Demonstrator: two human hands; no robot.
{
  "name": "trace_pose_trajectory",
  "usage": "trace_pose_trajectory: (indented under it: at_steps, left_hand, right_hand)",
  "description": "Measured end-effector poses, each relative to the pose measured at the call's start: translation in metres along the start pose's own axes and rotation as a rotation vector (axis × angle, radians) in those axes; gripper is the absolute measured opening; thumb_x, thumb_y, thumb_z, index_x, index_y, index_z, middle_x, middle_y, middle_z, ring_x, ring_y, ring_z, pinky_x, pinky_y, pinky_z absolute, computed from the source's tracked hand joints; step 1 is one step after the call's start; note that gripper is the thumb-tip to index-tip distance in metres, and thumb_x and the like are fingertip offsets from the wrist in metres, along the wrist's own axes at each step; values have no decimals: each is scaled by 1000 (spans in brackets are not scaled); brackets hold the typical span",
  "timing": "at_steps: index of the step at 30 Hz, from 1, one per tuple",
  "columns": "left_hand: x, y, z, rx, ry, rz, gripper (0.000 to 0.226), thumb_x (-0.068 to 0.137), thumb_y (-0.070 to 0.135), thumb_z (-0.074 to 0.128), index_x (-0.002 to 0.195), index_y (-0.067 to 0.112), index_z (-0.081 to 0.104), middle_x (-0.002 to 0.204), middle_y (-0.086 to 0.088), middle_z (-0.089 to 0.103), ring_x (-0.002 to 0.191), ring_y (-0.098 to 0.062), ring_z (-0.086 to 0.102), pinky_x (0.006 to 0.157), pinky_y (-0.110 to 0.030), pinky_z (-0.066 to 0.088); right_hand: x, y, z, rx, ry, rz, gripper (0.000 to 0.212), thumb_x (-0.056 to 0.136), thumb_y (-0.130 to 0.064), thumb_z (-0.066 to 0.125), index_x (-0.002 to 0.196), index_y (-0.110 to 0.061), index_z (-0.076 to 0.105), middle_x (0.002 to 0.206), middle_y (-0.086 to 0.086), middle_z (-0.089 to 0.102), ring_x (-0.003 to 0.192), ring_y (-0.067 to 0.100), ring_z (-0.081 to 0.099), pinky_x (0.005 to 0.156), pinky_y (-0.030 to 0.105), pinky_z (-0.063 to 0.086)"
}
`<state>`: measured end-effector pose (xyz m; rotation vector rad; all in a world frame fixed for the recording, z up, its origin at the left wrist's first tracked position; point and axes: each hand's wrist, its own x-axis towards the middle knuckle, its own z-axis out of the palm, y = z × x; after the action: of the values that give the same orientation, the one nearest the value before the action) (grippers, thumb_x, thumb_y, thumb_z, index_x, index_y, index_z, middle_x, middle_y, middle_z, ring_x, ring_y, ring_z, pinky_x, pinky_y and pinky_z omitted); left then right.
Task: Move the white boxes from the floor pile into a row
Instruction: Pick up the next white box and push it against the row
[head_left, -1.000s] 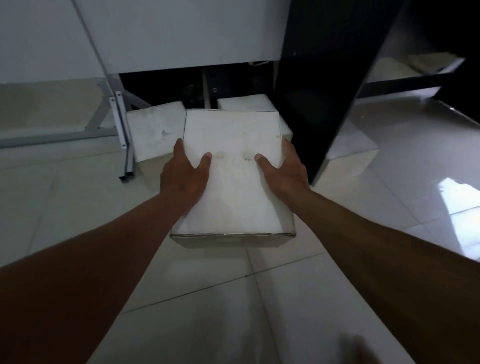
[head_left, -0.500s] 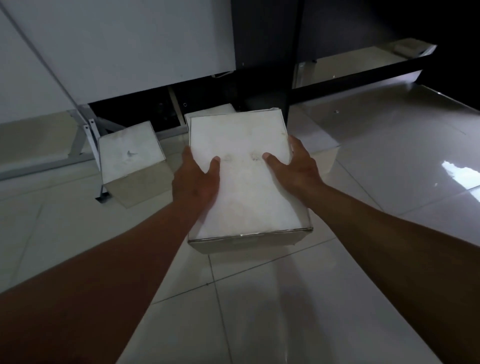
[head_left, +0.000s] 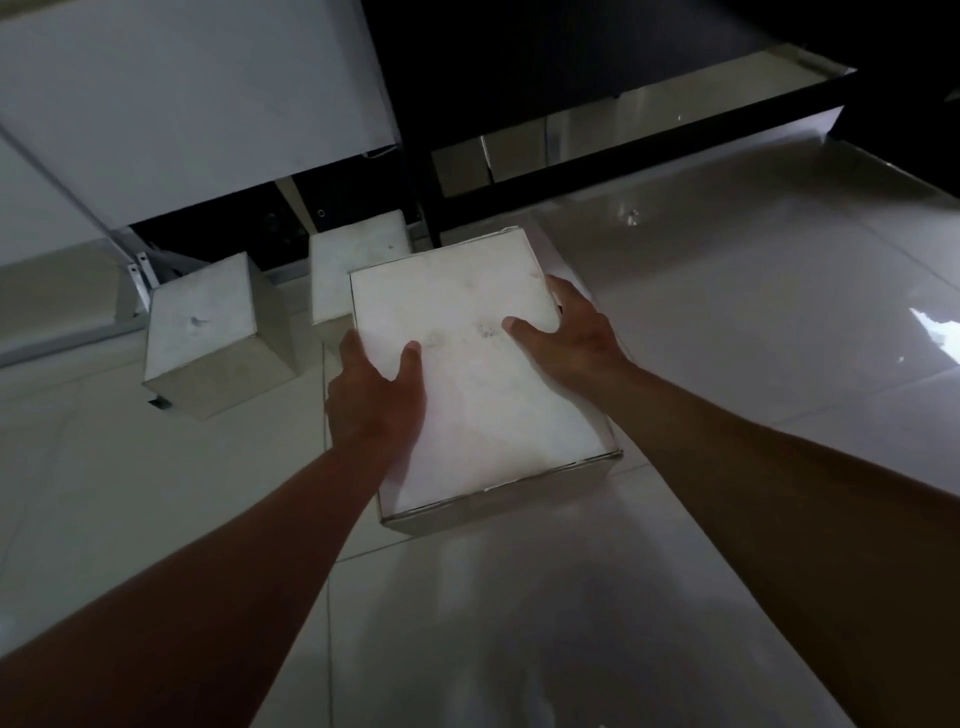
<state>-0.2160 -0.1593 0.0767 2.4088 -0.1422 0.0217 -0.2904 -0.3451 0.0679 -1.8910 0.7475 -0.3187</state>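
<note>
I hold a large white box (head_left: 478, 374) between both hands above the tiled floor. My left hand (head_left: 371, 402) grips its left side with the thumb on top. My right hand (head_left: 569, 332) grips its right side, thumb lying on the lid. The box is tilted, its near edge lower and turned to the right. Two more white boxes stand on the floor behind it: one (head_left: 208, 332) to the left, another (head_left: 353, 260) partly hidden by the held box.
A white panel (head_left: 197, 104) leans over a metal frame leg (head_left: 137, 280) at the back left. A black cabinet (head_left: 519, 78) with a low black rail (head_left: 649, 140) stands behind. Glossy floor tiles (head_left: 727, 322) spread to the right.
The held box has moved to the right and away from the two floor boxes, which now show more to the left. Both hands keep the same grip.
</note>
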Motion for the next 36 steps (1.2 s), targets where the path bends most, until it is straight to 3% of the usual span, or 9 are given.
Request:
trace_pose_trajectory:
  at_steps: [4, 6, 13, 18, 23, 30, 36]
  left_hand:
    - [-21, 39, 28, -10, -9, -10, 56, 87, 58, 54, 129, 22, 44, 113, -9, 64, 102, -35, 61, 82, -35, 44]
    - [-28, 58, 40, -9, -36, 1, 58, 86, 59, 53, 130, 23, 43, 114, -8, 65, 103, -35, 62, 85, -37, 47]
    - [-29, 104, 81, -107, -108, 39, 67, 85, 60, 56, 140, 25, 39, 127, -7, 61, 115, -33, 58, 97, -42, 47]
    - [-17, 135, 104, -213, -155, 75, 68, 85, 57, 60, 141, 24, 40, 128, -5, 60, 116, -30, 57, 95, -35, 45]
    - [-11, 163, 124, -193, -188, 89, 67, 81, 62, 57, 136, 25, 43, 121, -6, 63, 111, -33, 59, 95, -41, 48]
    - [-34, 194, 187, -140, -202, 35, 72, 87, 59, 56, 147, 27, 31, 134, -15, 53, 120, -37, 52, 97, -40, 43]
    - [-44, 214, 230, -94, -148, -65, 72, 87, 58, 57, 147, 27, 31, 137, -14, 53, 124, -37, 51, 100, -39, 41]
  right_hand:
    - [3, 22, -52, -11, 24, 26, 74, 83, -52, 69, 147, -32, 38, 137, -2, 54, 125, 18, 51, 98, 20, 37]
    - [4, 28, -74, -22, 60, 48, 74, 80, -55, 68, 144, -34, 39, 134, -1, 56, 122, 19, 54, 101, 25, 42]
    - [13, 42, -130, -68, 166, 52, 70, 81, -55, 69, 141, -33, 42, 128, -3, 59, 119, 19, 55, 97, 23, 41]
    - [27, 31, -161, -125, 247, 37, 65, 83, -53, 70, 139, -31, 45, 126, -6, 60, 116, 16, 56, 90, 17, 37]
    - [39, 35, -186, -149, 283, 77, 62, 84, -52, 68, 138, -32, 45, 116, -11, 57, 105, 8, 52, 85, 13, 34]
    - [71, 100, -224, -136, 263, 76, 66, 84, -56, 65, 141, -33, 40, 124, -5, 59, 112, 18, 57, 92, 24, 44]
    - [109, 136, -250, -126, 160, 68, 67, 84, -56, 66, 141, -34, 40, 110, -13, 52, 99, 9, 52, 84, 19, 40]
